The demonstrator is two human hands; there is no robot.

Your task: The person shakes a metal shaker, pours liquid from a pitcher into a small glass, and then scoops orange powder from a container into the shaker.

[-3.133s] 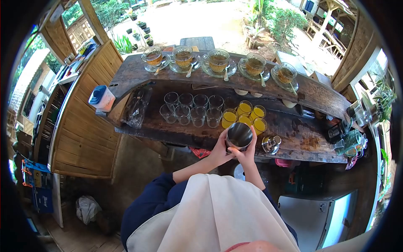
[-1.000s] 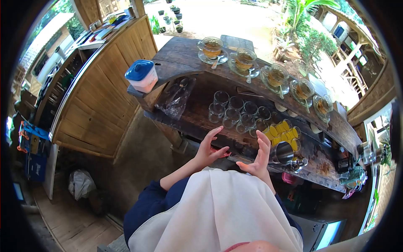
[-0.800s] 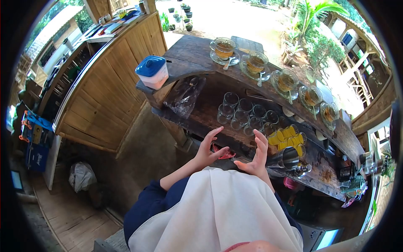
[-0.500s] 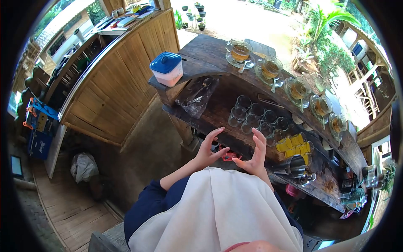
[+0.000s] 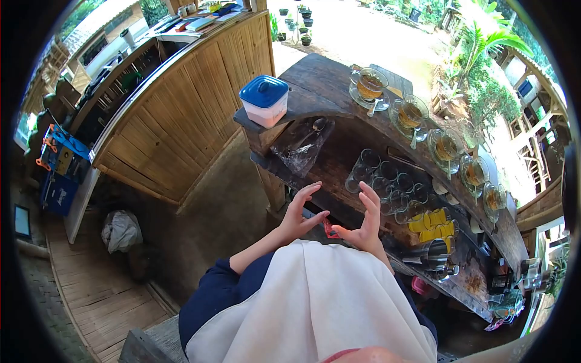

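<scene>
My left hand (image 5: 298, 213) is raised in front of my body, with the fingers bent apart and nothing in them. Facing it across a small gap is my right hand (image 5: 365, 219), also empty, its fingers spread upward. Neither touches anything. Beyond them, on a lower wooden shelf (image 5: 330, 190), stand several clear drinking glasses (image 5: 393, 181) and a group of yellow-filled glasses (image 5: 433, 225). A metal container (image 5: 428, 254) lies near my right hand's side. Along the upper counter (image 5: 315, 78) sit several glass cups of amber drink (image 5: 370, 85) on saucers with spoons.
A blue-lidded plastic tub (image 5: 264, 100) stands at the counter's left corner. Under it lies a clear plastic bag (image 5: 301, 148) on the shelf. At left are a wood-panelled counter (image 5: 193, 115), a blue box (image 5: 59, 193) and a pale sack (image 5: 122, 231) on the floor.
The view has turned slightly, so the counter and its cups appear farther right and a little lower. My hands keep nearly the same open pose.
</scene>
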